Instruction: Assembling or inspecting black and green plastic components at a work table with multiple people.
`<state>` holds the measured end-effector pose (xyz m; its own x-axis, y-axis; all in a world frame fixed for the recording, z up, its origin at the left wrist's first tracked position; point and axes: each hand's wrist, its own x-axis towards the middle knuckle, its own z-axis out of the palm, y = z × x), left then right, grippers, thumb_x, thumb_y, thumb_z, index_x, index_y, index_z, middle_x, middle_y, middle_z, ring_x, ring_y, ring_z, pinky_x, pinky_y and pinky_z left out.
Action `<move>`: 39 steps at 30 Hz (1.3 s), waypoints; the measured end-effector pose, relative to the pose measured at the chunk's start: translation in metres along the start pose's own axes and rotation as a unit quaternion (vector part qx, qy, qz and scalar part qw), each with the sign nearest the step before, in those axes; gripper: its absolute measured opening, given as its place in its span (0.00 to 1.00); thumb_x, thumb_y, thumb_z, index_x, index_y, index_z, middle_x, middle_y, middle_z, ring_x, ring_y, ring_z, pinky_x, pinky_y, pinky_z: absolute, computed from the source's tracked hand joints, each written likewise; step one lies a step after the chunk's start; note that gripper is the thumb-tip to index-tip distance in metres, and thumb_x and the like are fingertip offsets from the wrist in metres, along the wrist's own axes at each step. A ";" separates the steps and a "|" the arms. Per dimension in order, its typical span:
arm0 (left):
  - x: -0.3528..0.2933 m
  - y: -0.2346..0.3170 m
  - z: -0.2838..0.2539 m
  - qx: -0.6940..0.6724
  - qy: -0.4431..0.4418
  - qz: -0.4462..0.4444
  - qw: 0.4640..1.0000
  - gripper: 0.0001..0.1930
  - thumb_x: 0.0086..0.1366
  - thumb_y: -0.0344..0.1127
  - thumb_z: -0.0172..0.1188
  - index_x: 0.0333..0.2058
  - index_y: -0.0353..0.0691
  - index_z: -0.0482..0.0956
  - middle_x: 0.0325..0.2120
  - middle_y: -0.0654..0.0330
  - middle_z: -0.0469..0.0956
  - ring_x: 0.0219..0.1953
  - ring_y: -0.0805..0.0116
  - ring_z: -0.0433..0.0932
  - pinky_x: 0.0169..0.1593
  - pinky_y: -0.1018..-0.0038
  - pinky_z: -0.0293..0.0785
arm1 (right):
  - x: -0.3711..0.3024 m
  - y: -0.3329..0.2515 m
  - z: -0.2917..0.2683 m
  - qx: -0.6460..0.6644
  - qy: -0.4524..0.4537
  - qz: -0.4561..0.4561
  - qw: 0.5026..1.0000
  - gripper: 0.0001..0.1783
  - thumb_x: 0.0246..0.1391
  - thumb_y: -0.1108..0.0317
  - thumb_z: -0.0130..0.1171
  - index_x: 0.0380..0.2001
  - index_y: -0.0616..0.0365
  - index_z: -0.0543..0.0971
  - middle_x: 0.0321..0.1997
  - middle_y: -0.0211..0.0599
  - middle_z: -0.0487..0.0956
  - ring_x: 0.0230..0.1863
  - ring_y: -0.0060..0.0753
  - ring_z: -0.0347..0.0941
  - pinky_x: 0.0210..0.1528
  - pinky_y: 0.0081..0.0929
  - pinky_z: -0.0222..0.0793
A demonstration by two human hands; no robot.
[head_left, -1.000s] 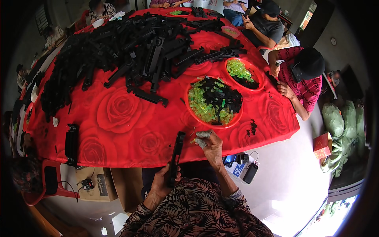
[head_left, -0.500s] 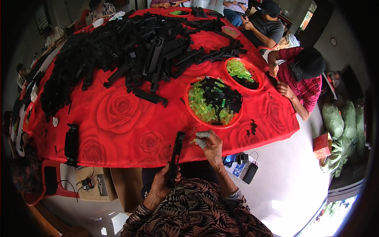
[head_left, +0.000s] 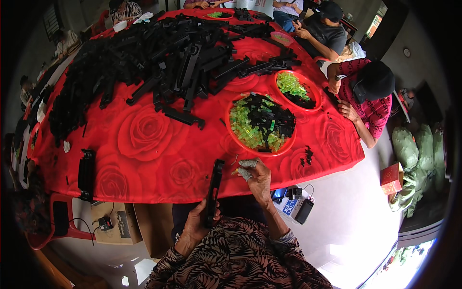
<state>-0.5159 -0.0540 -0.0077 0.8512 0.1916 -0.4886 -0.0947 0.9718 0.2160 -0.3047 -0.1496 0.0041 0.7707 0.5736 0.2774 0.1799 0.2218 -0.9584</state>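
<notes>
My left hand [head_left: 196, 222] is wrapped round the lower end of a long black plastic strip [head_left: 214, 185], which stands nearly upright at the table's front edge. To its right, my right hand [head_left: 260, 183] has grey wrapping on the thumb and a fingertip. Those fingers pinch a small yellowish piece [head_left: 235, 172], too small to make out fully. Just beyond that hand sits a red bowl [head_left: 263, 154] of yellow-green clear pieces [head_left: 239, 127] and small black parts [head_left: 284, 120]. A similar black strip [head_left: 86, 174] lies at the table's left front edge.
A large heap of black plastic strips [head_left: 144, 53] covers the far left of the red tablecloth [head_left: 144, 137]. A second red bowl [head_left: 315, 90] stands behind the first. At the right, a person in a pink top [head_left: 378, 113] works; others sit farther back. Small black bits [head_left: 307, 155] lie near the right edge.
The black strip in my left hand has tilted very slightly to the right at its top. My right hand has hardly moved.
</notes>
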 end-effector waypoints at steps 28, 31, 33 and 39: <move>-0.001 0.000 0.001 0.010 -0.009 0.005 1.000 0.17 0.68 0.45 0.55 0.48 0.40 0.73 0.39 0.57 0.77 0.34 0.66 0.75 0.38 0.72 0.72 | 0.000 -0.001 0.000 0.001 -0.001 0.014 1.000 0.13 0.49 0.88 0.59 0.39 0.66 0.79 0.40 0.34 0.75 0.40 0.27 0.78 0.41 0.22 0.81; -0.001 0.001 0.000 0.014 -0.016 0.006 1.000 0.17 0.68 0.45 0.55 0.48 0.40 0.73 0.39 0.56 0.77 0.34 0.67 0.75 0.38 0.72 0.72 | 0.000 -0.003 0.002 -0.007 0.001 0.006 1.000 0.13 0.49 0.88 0.59 0.39 0.66 0.79 0.40 0.34 0.75 0.40 0.27 0.78 0.41 0.22 0.81; -0.001 0.001 0.000 0.019 -0.011 0.007 1.000 0.17 0.68 0.45 0.55 0.48 0.39 0.73 0.39 0.56 0.77 0.34 0.67 0.76 0.37 0.72 0.72 | 0.000 -0.002 0.002 0.000 0.000 0.010 1.000 0.13 0.49 0.88 0.60 0.39 0.66 0.79 0.40 0.34 0.75 0.40 0.27 0.78 0.41 0.22 0.81; 0.000 0.001 -0.001 0.018 -0.007 0.009 1.000 0.17 0.68 0.45 0.55 0.47 0.39 0.74 0.39 0.56 0.77 0.34 0.67 0.75 0.37 0.72 0.72 | 0.000 -0.002 0.001 -0.011 -0.002 0.003 1.000 0.13 0.49 0.88 0.60 0.39 0.65 0.79 0.39 0.34 0.75 0.40 0.26 0.78 0.41 0.22 0.81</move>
<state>-0.5162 -0.0529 -0.0082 0.8568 0.2072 -0.4722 -0.0919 0.9624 0.2555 -0.3056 -0.1488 0.0063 0.7697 0.5780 0.2710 0.1874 0.2011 -0.9615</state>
